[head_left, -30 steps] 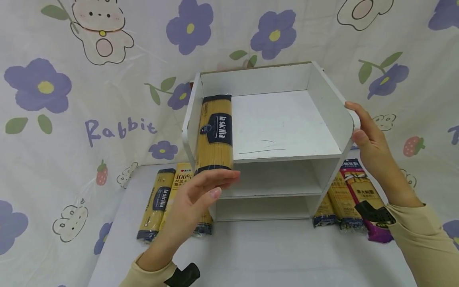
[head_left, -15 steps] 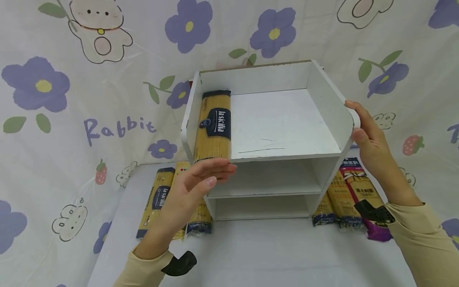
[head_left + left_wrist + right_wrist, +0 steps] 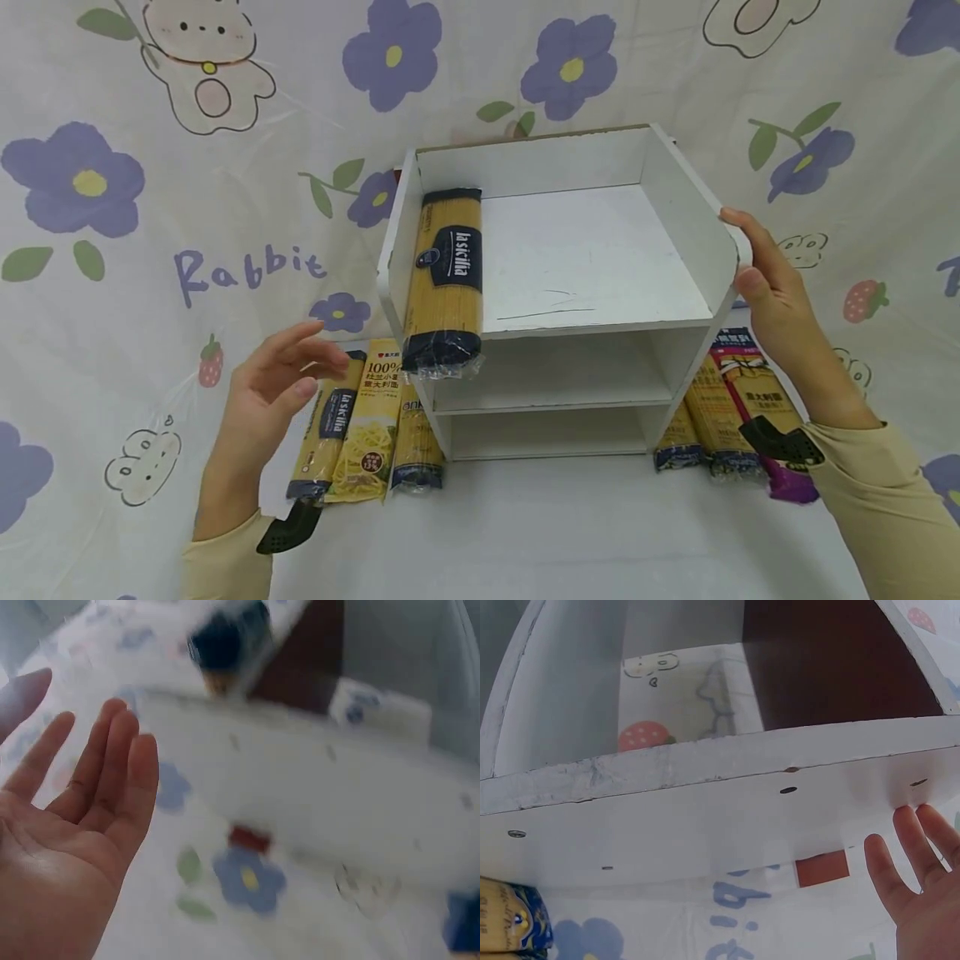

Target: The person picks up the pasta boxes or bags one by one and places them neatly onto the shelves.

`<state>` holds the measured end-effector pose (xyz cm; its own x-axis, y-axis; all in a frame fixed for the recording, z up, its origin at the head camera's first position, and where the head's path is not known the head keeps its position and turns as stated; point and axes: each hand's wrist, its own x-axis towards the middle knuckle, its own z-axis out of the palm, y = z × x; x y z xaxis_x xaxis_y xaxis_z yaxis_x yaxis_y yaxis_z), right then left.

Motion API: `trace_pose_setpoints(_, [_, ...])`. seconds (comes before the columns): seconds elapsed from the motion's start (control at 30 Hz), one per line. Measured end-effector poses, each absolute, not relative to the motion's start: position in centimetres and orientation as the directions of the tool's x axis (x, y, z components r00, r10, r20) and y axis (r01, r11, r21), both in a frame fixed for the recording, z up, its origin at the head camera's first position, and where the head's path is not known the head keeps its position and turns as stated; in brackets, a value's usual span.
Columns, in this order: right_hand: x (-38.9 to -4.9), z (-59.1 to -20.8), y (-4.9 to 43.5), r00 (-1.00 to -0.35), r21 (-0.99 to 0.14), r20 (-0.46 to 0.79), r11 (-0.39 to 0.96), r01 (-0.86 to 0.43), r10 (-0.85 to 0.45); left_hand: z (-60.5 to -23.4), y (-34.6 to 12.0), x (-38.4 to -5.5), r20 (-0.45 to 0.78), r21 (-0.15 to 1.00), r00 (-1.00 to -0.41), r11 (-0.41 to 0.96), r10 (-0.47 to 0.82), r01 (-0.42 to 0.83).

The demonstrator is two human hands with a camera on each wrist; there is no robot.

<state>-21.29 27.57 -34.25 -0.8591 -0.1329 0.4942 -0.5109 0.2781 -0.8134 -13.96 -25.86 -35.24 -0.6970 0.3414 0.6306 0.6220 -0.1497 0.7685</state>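
In the head view, a packet of spaghetti [image 3: 444, 308] with a dark blue label lies along the left side of the top tier of a white shelf [image 3: 570, 250]. The packet's clear wrapper end juts past the tier's front edge. My left hand [image 3: 262, 400] is in the air left of the shelf, apart from the packet, its fingers loosely bent and holding nothing. At the shelf's right side panel, my right hand [image 3: 780, 308] grips the front corner, thumb at the front edge. In the right wrist view, straight fingers [image 3: 919, 840] touch the panel's outer face.
Several pasta packets stand on the white table [image 3: 525, 525] left of the shelf, among them a yellow packet [image 3: 367, 425]. More packets, one red and purple [image 3: 757, 392], stand on its right. A flowered cloth [image 3: 247, 167] hangs behind.
My left hand was at the packet's front end and has moved left and away from it. The packet slid slightly back on the top tier. My right hand stays at the side panel.
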Motion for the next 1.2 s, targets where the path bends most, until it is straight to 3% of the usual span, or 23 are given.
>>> trace_pose_setpoints(0.27, [-21.0, -34.3, 27.7, -0.842, -0.797, 0.513, 0.27, -0.54, -0.167, -43.1, -32.2, -17.1, 0.456, 0.872, -0.868, 0.094, 0.198, 0.48])
trace_pose_setpoints(0.5, [-21.2, -34.4, 27.9, -0.842, -0.794, 0.511, 0.28, -0.54, -0.173, -51.9, -36.6, -18.4, 0.153, 0.884, -0.984, 0.433, 0.086, 0.176])
trace_pose_setpoints(0.7, [-21.1, -34.2, 27.6, -0.846, -0.797, 0.508, 0.284, -0.533, -0.16, -56.1, -38.1, -18.5, -0.089, 0.837, -0.995, 0.546, 0.047, -0.049])
trace_pose_setpoints(1.0, [-21.2, -34.3, 27.5, -0.855, -0.809, 0.499, 0.277, -0.518, -0.143, -57.9, -38.7, -19.7, -0.264, 0.772, -0.964, 0.603, 0.02, -0.199])
trace_pose_setpoints(1.2, [-21.1, -34.2, 27.4, -0.848, -0.803, 0.511, 0.276, -0.529, -0.137, -58.0, -38.6, -20.0, -0.301, 0.724, -0.954, 0.654, 0.011, -0.22])
